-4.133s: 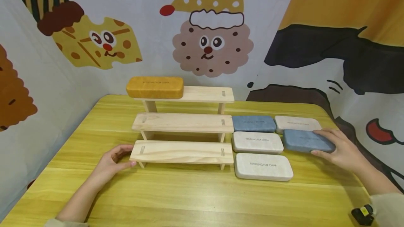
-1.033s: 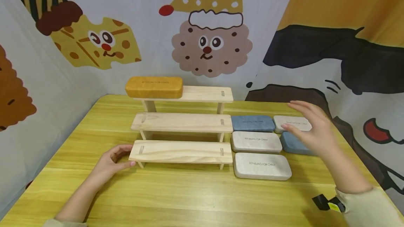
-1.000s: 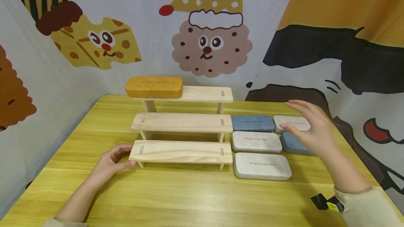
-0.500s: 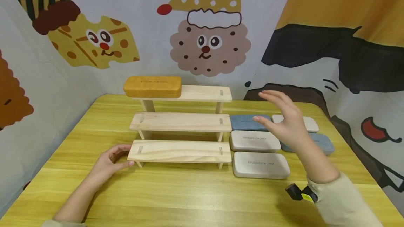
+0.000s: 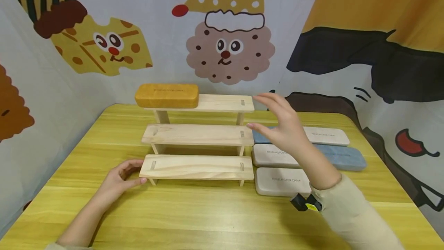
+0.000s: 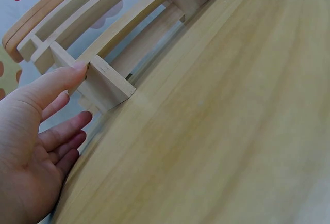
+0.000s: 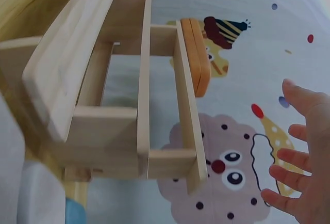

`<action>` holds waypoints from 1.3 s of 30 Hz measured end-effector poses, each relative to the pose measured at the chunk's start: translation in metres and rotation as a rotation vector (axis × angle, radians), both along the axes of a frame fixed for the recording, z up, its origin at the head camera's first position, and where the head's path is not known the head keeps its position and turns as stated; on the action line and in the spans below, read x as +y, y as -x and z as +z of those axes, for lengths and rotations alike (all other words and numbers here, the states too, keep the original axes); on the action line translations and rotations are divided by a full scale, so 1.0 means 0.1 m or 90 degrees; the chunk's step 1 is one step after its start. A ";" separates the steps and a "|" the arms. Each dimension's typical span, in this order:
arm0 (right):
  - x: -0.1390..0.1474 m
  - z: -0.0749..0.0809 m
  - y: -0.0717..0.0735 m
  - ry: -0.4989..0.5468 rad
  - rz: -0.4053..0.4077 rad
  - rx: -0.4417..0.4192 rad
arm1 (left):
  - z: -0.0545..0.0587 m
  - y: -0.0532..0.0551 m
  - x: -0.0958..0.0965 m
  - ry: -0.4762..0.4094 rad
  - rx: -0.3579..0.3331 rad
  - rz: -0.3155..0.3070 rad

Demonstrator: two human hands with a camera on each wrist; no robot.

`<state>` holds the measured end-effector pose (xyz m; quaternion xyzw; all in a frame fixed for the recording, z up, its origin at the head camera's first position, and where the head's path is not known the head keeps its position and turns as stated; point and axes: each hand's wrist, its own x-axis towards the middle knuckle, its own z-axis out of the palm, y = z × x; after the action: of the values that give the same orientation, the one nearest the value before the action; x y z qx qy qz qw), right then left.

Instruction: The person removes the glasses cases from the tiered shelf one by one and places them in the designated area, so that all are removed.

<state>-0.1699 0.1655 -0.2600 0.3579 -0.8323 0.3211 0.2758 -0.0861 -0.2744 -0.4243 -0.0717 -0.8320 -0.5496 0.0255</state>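
A three-step wooden display rack (image 5: 197, 167) stands on the table. My left hand (image 5: 119, 178) holds the left end of its lowest step, thumb at the front edge; in the left wrist view the thumb (image 6: 62, 82) touches the step's corner, the other fingers beside the end panel. An orange glasses case (image 5: 167, 95) lies on the left part of the top step. My right hand (image 5: 286, 126) is raised by the rack's right side, thumb and fingers spread apart, holding nothing. In the right wrist view those fingers (image 7: 291, 177) are apart from the rack.
Right of the rack lie several more cases: white ones (image 5: 282, 181) (image 5: 327, 135) and blue ones (image 5: 341, 157) (image 5: 261, 135), some partly hidden by my right arm. A black strap piece (image 5: 305, 202) hangs at my right sleeve. A cartoon-printed cloth (image 5: 166, 49) hangs behind the table.
My right hand has let go of the blue case at the far right and moved left and up, over the other cases to the rack's right side. The left hand stays put.
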 end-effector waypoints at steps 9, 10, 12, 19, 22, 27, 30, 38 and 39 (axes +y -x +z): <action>-0.33 0.09 0.07 -0.024 0.012 -0.026 | 0.00 -0.01 0.01 0.006 -0.006 0.008; -0.36 0.10 0.08 -0.029 0.013 -0.026 | 0.00 -0.02 0.00 0.006 -0.006 0.009; -0.43 0.12 0.10 -0.037 0.018 -0.018 | 0.00 -0.02 0.00 0.006 -0.009 0.009; -0.63 0.15 0.17 -0.039 0.044 0.003 | 0.00 -0.01 -0.01 0.002 -0.008 0.007; -0.71 0.15 0.20 -0.045 0.049 -0.005 | -0.01 -0.01 -0.01 -0.002 -0.002 0.005; -0.84 0.16 0.24 -0.066 0.038 -0.039 | -0.01 -0.01 -0.01 -0.001 0.001 0.003; -0.92 0.18 0.25 -0.073 0.027 -0.068 | -0.01 -0.01 0.00 0.003 0.002 0.004; -1.13 0.19 0.32 -0.069 0.010 -0.130 | 0.00 0.00 0.00 0.003 0.007 0.002; -1.16 0.19 0.33 -0.073 0.006 -0.133 | 0.00 0.00 0.00 0.004 0.007 0.003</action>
<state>-0.2032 0.0497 -0.2411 0.3417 -0.8717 0.3103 0.1649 -0.0864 -0.2741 -0.4248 -0.0732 -0.8336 -0.5466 0.0309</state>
